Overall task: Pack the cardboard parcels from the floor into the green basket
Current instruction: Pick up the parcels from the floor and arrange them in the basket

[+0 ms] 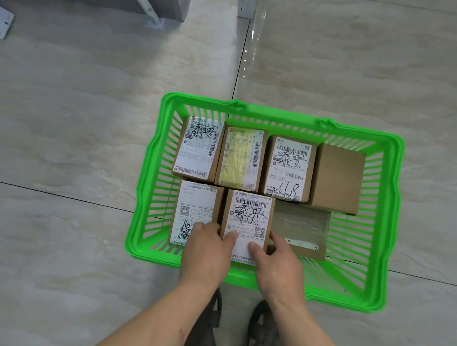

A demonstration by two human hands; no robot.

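Inside green slatted plastic basket (379, 250), near row, middle: brown labelled cardboard parcel (247, 219), pinched at its near end between left hand (206, 254) and right hand (279, 266), thumbs pressed on its white label.

Both forearms reach forward, left hand (205, 252) and right hand (278, 262) side by side, thumbs angled inward.

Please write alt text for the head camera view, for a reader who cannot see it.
Both hands, left hand and right hand, grip a labelled cardboard parcel in the near row of a green basket on a tiled floor. Six more parcels already lie inside.
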